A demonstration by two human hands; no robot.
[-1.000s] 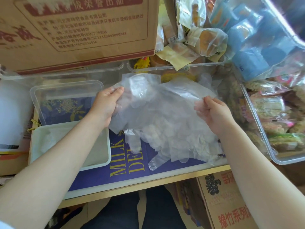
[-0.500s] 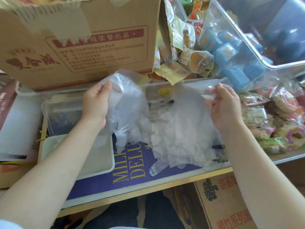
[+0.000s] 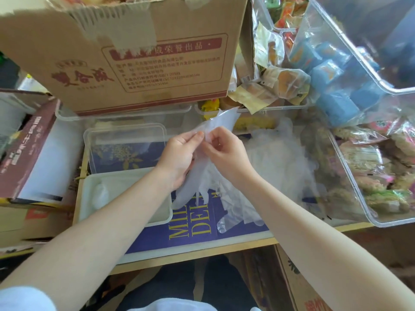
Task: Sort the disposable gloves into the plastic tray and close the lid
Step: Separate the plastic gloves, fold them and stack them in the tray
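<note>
Both the left hand (image 3: 179, 153) and right hand (image 3: 226, 153) pinch one thin translucent plastic glove (image 3: 222, 120), seemingly separating it before dropping it into the white rectangular plastic tray (image 3: 125, 176) at eight o'clock.

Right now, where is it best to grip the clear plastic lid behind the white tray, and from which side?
Probably grip the clear plastic lid by its raised right rim, coming from above with the left hand. It lies flat and bare, just beyond the white tray; both hands first need to release the thin translucent glove.

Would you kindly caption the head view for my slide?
Both hands, left hand and right hand, pinch one disposable glove beside the plastic tray.
</note>
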